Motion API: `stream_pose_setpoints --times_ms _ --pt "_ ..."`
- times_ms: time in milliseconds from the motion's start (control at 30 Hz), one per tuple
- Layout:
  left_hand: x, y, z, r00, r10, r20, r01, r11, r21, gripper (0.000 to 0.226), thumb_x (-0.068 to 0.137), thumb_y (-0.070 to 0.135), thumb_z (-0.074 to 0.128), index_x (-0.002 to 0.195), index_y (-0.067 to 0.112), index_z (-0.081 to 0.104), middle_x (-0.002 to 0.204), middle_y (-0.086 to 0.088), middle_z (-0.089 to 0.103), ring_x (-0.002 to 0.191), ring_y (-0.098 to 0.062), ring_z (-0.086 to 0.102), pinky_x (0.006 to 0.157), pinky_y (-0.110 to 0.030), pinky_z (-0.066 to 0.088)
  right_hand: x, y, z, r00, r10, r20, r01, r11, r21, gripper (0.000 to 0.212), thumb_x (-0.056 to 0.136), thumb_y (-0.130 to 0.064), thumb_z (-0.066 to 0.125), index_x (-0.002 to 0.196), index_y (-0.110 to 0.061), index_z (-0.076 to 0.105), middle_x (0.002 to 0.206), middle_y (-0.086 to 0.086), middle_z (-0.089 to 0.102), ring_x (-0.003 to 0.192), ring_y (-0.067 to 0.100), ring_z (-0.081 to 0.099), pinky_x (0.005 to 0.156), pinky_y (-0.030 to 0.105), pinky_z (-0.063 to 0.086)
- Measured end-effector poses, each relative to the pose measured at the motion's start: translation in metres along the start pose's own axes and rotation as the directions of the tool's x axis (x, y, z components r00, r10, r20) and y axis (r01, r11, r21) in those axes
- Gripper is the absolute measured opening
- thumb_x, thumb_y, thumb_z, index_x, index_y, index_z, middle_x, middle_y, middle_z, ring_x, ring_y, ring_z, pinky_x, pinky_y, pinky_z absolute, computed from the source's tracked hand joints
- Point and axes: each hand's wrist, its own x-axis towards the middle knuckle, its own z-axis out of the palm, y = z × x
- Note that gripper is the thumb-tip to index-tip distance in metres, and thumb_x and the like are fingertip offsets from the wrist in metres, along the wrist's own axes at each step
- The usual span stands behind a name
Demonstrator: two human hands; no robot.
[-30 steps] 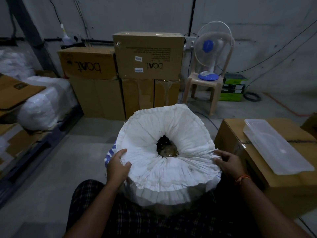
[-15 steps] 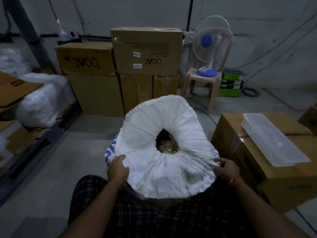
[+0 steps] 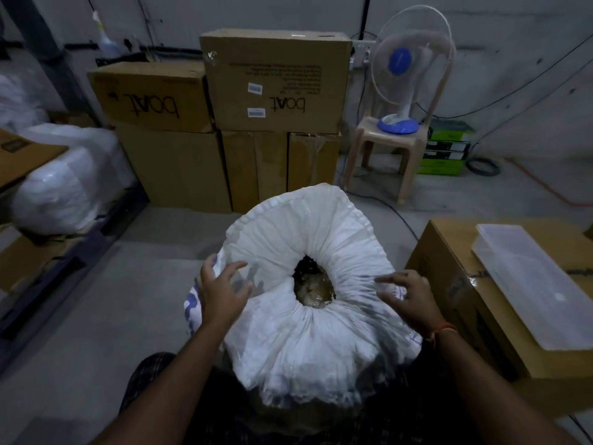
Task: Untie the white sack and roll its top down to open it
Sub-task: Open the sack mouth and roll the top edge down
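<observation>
Fingers spread (both hands), left hand [image 3: 221, 292] and right hand [image 3: 409, 300] flank sack [image 3: 308, 342].

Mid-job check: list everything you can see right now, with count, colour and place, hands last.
white sack: 1, white with blue print, centre, top rolled into a ring, mouth open
cardboard boxes: several, brown, stacked at back wall
box: 1, brown, right
plastic lid: 1, clear, on right box
fan: 1, white and blue, on chair
chair: 1, beige, back right
wrapped bundle: 1, white, left
left hand: open, at sack's left rim
right hand: open, at sack's right rim
</observation>
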Motion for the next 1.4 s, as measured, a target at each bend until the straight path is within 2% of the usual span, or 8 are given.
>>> stream_pose_setpoints --times_ms 200,400,633,833,1033,1133,1233,1400 --pt "0.086 0.024 0.018 0.962 -0.147 0.232 0.194 0.961 -0.197 0.026 0.077 0.037 0.091 0.100 0.041 0.078 0.171 -0.005 0.016 0.146 -0.028 0.037 0.122 -0.045 0.036 0.100 0.010 0.018 0.966 0.105 0.236 -0.138 0.982 0.128 0.030 0.078 -0.046 0.084 0.107 -0.049 0.074 0.149 0.010 0.042 0.147 0.028 0.031 0.121 0.052 0.029" --pt "0.139 -0.008 0.052 0.880 -0.012 0.474 0.156 0.952 -0.264 0.032 0.092 0.006 0.077 0.118 0.023 0.078 0.127 -0.004 0.072 0.105 -0.020 0.065 0.085 -0.019 0.055 0.159 0.035 0.035 0.862 0.048 0.504 -0.189 0.954 0.232 0.042 0.083 -0.006 0.080 0.122 -0.019 0.073 0.132 0.001 0.068 0.122 0.016 0.063 0.089 0.004 0.048" --pt "0.202 -0.034 0.088 0.987 -0.073 0.142 0.065 0.996 0.063 0.050 0.093 -0.005 0.059 0.132 0.024 0.072 0.127 0.001 0.071 0.110 -0.020 0.065 0.095 -0.027 0.047 0.197 0.094 0.032 0.949 0.315 -0.029 -0.316 0.938 -0.139 0.032 0.085 -0.002 0.073 0.116 -0.009 0.077 0.120 0.017 0.074 0.111 0.033 0.070 0.096 0.028 0.052" --pt "0.195 -0.043 0.124 0.945 -0.315 0.087 0.266 0.895 0.359 0.038 0.101 0.044 0.052 0.130 0.023 0.065 0.138 -0.012 0.061 0.130 -0.034 0.054 0.112 -0.053 0.028 0.164 0.109 0.063 0.917 0.390 0.080 -0.350 0.885 -0.308 0.019 0.087 -0.013 0.070 0.104 -0.008 0.078 0.115 0.020 0.074 0.102 0.036 0.069 0.091 0.043 0.056" --pt "0.071 0.010 0.052 0.879 0.476 0.033 -0.476 0.871 0.118 0.028 0.098 0.027 0.061 0.123 0.020 0.070 0.144 -0.010 0.056 0.133 -0.026 0.053 0.109 -0.044 0.035 0.079 0.030 0.035 0.916 -0.229 -0.330 0.149 0.956 -0.252 0.025 0.087 -0.027 0.070 0.104 -0.009 0.073 0.109 0.014 0.056 0.104 0.033 0.055 0.089 0.044 0.046" --pt "-0.016 0.011 0.008 0.724 0.596 0.348 -0.587 0.797 -0.144 0.036 0.101 0.064 0.047 0.125 0.043 0.066 0.132 0.015 0.066 0.122 -0.004 0.062 0.104 -0.033 0.044 0.008 -0.006 0.030 0.829 -0.560 0.015 0.549 0.806 -0.221 0.041 0.084 -0.040 0.072 0.111 -0.009 0.069 0.118 0.011 0.060 0.110 0.028 0.059 0.093 0.038 0.045" --pt "-0.054 -0.008 0.015 0.363 0.696 0.620 -0.894 0.449 0.019 0.093 0.091 0.074 0.050 0.161 0.014 0.036 0.173 -0.008 0.026 0.160 -0.031 0.026 0.125 -0.044 0.024 -0.039 -0.006 0.065 0.718 -0.571 0.398 0.695 0.623 -0.359 0.067 0.094 -0.054 0.056 0.150 -0.019 0.047 0.155 0.005 0.047 0.137 0.026 0.051 0.104 0.039 0.036" --pt "-0.046 -0.008 0.048 0.535 0.490 0.688 -0.835 0.431 0.342 0.085 0.088 0.028 0.053 0.164 0.005 0.023 0.172 -0.017 0.025 0.163 -0.037 0.007 0.125 -0.051 0.023 -0.040 -0.017 0.094 0.812 -0.490 0.316 0.580 0.626 -0.521 0.069 0.094 -0.019 0.050 0.160 -0.022 0.028 0.168 0.010 0.024 0.153 0.029 0.030 0.109 0.045 0.037"
